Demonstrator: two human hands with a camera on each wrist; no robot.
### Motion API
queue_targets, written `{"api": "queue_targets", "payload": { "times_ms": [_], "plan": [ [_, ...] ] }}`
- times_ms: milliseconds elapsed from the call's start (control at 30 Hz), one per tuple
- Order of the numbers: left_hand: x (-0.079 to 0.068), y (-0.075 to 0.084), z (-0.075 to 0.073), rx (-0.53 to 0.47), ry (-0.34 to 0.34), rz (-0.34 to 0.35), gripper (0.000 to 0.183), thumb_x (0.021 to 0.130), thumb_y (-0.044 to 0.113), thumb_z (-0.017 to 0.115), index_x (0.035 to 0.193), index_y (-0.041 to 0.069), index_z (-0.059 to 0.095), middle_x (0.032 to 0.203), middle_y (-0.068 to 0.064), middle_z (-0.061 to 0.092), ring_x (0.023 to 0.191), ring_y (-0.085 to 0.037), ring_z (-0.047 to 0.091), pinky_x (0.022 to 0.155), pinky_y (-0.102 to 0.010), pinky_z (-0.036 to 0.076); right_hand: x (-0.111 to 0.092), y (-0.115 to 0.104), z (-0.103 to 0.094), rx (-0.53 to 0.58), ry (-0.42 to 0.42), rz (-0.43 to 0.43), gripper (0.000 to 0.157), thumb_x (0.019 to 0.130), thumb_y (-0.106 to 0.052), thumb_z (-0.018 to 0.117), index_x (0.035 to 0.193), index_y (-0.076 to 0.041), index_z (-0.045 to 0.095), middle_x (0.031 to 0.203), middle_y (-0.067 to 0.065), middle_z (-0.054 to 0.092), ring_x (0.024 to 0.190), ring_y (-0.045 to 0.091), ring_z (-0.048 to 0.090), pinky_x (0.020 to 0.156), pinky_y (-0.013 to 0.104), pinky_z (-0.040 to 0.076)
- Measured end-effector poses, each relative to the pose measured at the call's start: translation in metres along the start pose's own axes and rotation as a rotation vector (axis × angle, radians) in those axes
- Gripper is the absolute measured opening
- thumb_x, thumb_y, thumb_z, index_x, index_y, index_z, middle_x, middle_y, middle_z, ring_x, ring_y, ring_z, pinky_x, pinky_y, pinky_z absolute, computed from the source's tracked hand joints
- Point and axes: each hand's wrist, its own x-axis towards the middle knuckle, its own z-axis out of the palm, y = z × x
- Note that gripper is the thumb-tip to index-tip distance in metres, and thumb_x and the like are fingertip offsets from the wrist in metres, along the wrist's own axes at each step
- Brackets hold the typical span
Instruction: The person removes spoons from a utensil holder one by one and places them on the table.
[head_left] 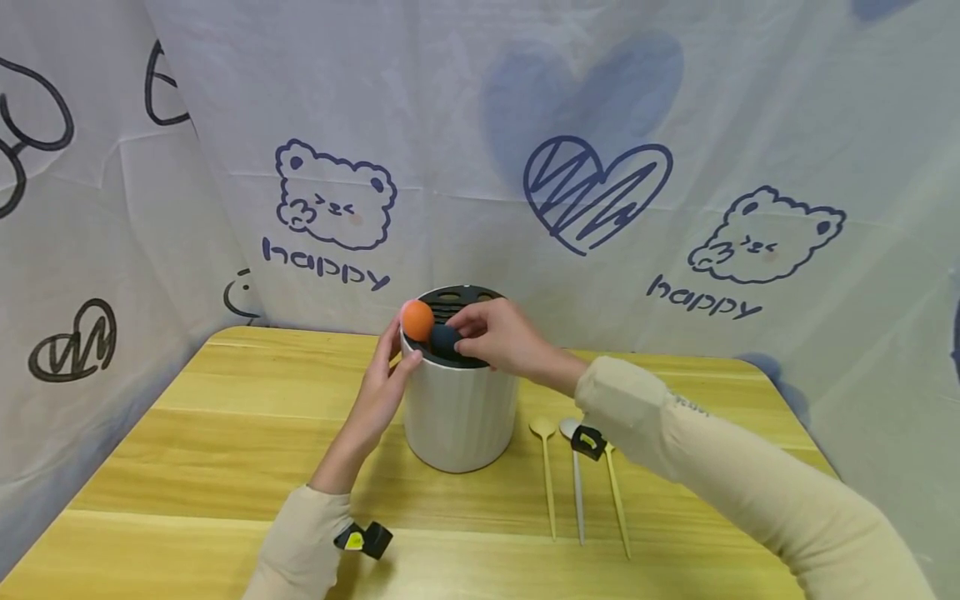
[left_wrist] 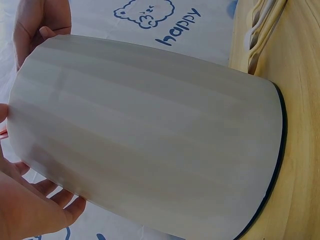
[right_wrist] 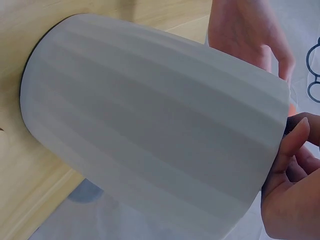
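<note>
A white fluted utensil holder [head_left: 459, 417] with a black slotted top [head_left: 468, 293] stands upright on the table. My left hand [head_left: 384, 392] grips its left side, thumb at the rim; in the left wrist view the fingers [left_wrist: 62, 197] lie along the wall. An orange ball-shaped piece [head_left: 417, 320] sits at the rim beside that hand, with a pink edge showing behind it. Over the top, my right hand [head_left: 498, 337] pinches a dark blue ball-shaped piece [head_left: 444, 339] between thumb and fingers. Whatever is below these round pieces is hidden.
Right of the holder, several long-handled spoons lie side by side on the wooden table [head_left: 262, 442]: a yellow spoon [head_left: 548, 475], a white spoon [head_left: 578, 492] and another yellow one, partly under the right sleeve. A printed cloth [head_left: 465, 167] hangs behind the table.
</note>
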Motion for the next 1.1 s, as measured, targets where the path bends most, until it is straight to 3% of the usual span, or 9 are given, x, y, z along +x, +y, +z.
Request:
{"api": "queue_targets", "payload": {
  "times_ms": [667, 1100],
  "plan": [
    [0.000, -0.001, 0.000, -0.010, 0.010, 0.008, 0.063, 0.102, 0.026, 0.045, 0.155, 0.011, 0.016, 0.159, -0.012, 0.016, 0.142, -0.033, 0.020, 0.113, -0.052, 0.021, 0.001, 0.002, -0.001, 0.096, 0.032, 0.020, 0.024, 0.083, -0.006, 0.075, 0.106, -0.002, 0.070, 0.093, 0.009, 0.068, 0.077, 0.020, 0.059, 0.047, 0.026, 0.047],
    [0.001, 0.002, 0.000, -0.005, -0.004, 0.009, 0.063, 0.102, 0.028, 0.044, 0.156, 0.014, 0.015, 0.159, -0.010, 0.017, 0.142, -0.032, 0.020, 0.113, -0.054, 0.020, 0.001, -0.002, -0.012, 0.170, 0.060, -0.022, 0.027, 0.085, -0.004, 0.072, 0.110, 0.001, 0.065, 0.096, 0.012, 0.066, 0.079, 0.023, 0.059, 0.057, 0.027, 0.051]
  ]
}}
